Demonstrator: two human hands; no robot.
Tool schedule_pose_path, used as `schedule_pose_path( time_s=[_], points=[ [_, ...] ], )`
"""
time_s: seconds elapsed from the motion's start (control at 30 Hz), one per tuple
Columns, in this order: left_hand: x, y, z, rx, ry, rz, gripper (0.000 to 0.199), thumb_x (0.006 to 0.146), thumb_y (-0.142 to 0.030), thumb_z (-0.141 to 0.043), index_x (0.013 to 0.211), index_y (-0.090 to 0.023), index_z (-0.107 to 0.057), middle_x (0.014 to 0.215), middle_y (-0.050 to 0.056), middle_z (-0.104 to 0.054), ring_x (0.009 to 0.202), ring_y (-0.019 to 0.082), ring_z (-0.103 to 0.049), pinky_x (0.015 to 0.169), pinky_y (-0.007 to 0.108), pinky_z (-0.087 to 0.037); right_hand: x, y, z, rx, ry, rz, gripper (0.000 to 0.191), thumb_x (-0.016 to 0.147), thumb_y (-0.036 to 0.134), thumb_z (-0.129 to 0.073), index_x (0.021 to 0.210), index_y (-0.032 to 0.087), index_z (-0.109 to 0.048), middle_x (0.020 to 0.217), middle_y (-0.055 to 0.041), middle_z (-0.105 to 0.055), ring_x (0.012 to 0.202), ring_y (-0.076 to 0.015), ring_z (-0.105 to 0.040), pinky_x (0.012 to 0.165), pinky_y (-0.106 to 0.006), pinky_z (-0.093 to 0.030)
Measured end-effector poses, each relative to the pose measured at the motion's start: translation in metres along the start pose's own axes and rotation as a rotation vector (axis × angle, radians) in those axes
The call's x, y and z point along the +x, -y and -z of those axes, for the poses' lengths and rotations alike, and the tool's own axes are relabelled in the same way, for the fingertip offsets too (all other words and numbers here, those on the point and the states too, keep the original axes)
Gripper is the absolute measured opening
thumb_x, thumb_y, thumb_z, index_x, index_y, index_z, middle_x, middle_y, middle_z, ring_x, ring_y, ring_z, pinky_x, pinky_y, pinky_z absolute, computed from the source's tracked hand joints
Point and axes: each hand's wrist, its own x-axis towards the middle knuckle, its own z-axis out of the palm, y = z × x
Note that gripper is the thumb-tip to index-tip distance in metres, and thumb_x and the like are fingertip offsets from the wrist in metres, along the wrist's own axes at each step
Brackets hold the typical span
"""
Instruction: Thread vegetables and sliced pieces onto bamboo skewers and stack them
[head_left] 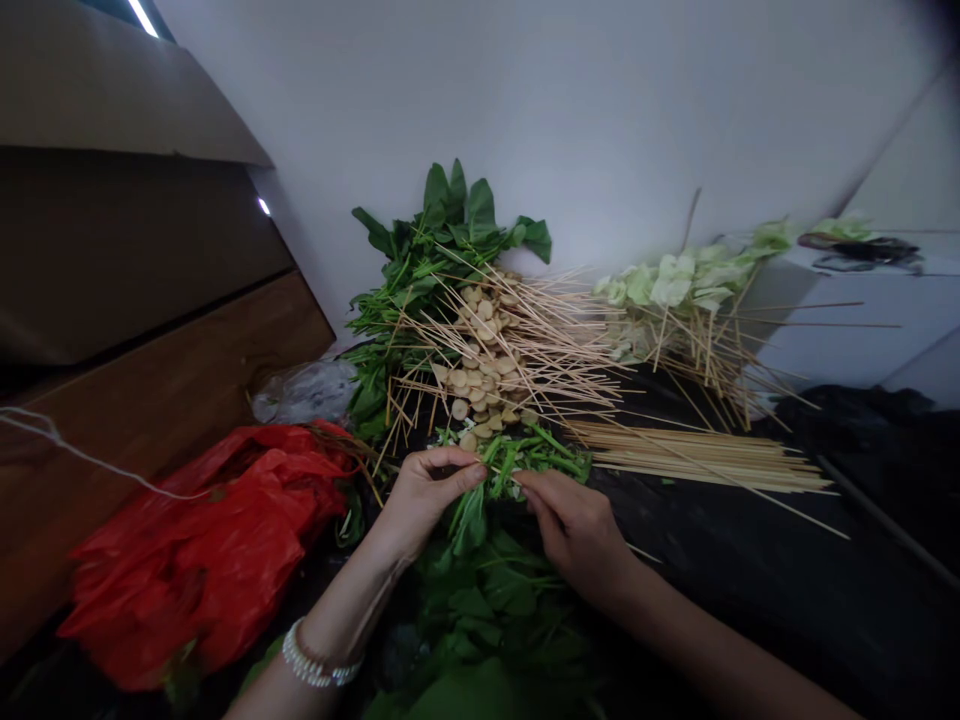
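Head view: two bare hands, the left hand and the right hand, come near each other over one low heap of cut bright-green stems. Just beyond them is one pile of pale round slices on thin sticks, backed by one mound of dark-green leafy stalks. Beyond the right hand sits one stack of pale-green leaf pieces on sticks; nearer it, one bundle of bare straw-coloured sticks, too many to count. Two bags lie left of the left hand: one crumpled red plastic bag and one clear plastic bag, contents hidden. The right fingers curl closely around one slim wooden skewer, pointing leftward. The left thumb and forefinger pinch together near its tip, though on what is too dim to tell.
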Motion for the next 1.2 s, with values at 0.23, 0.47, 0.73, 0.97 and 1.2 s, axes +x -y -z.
schedule_pose_path(
  time_s=[0.23,0.47,0.73,0.97,1.2],
  points=[
    [-0.001,0.0,-0.005,0.075,0.08,-0.037,0.018,0.056,-0.027,-0.088,0.067,-0.018,-0.077,0.069,0.0,-0.073,0.063,0.01,-0.061,0.064,0.019,-0.048,0.0,0.001,-0.001,-0.006,0.012,0.01,0.024,0.093,0.008,-0.043,0.104,0.014,-0.064,0.078,-0.006,-0.067,0.068,-0.0163,-0.064,0.064,-0.027,-0.052],
    [0.002,-0.002,0.0,0.119,0.036,-0.157,0.02,0.058,-0.031,-0.087,0.067,-0.017,-0.075,0.075,0.003,-0.074,0.07,0.015,-0.064,0.07,0.025,-0.052,0.009,0.002,0.008,0.004,0.13,-0.076,0.023,0.096,0.016,-0.045,0.108,0.018,-0.064,0.095,-0.007,-0.071,0.084,-0.0181,-0.067,0.075,-0.028,-0.052],
    [-0.002,-0.008,-0.002,0.193,-0.2,-0.426,0.02,0.073,-0.031,-0.077,0.084,-0.019,-0.067,0.074,-0.002,-0.062,0.067,0.011,-0.055,0.065,0.021,-0.045,0.021,-0.008,0.031,0.132,-0.185,-0.412,0.02,0.095,0.026,-0.049,0.1,0.019,-0.066,0.064,0.0021,-0.063,0.054,-0.0119,-0.057,0.054,-0.023,-0.044],
    [-0.021,0.01,-0.019,0.722,0.581,-0.386,0.008,0.079,-0.027,-0.074,0.076,-0.02,-0.074,0.076,0.002,-0.065,0.079,0.017,-0.059,0.072,0.027,-0.043,0.022,-0.004,0.031,0.146,-0.219,-0.372,0.019,0.094,0.025,-0.051,0.101,0.019,-0.067,0.065,0.0026,-0.063,0.053,-0.0105,-0.055,0.054,-0.023,-0.044],
    [-0.024,0.013,-0.018,1.142,0.761,-0.491,0.012,0.082,-0.028,-0.071,0.092,-0.021,-0.073,0.088,0.003,-0.066,0.091,0.021,-0.056,0.08,0.03,-0.041,0.021,-0.004,0.026,0.153,-0.199,-0.359,0.02,0.094,0.024,-0.05,0.101,0.019,-0.067,0.065,0.0025,-0.063,0.054,-0.0108,-0.056,0.055,-0.023,-0.045]
  ],
)
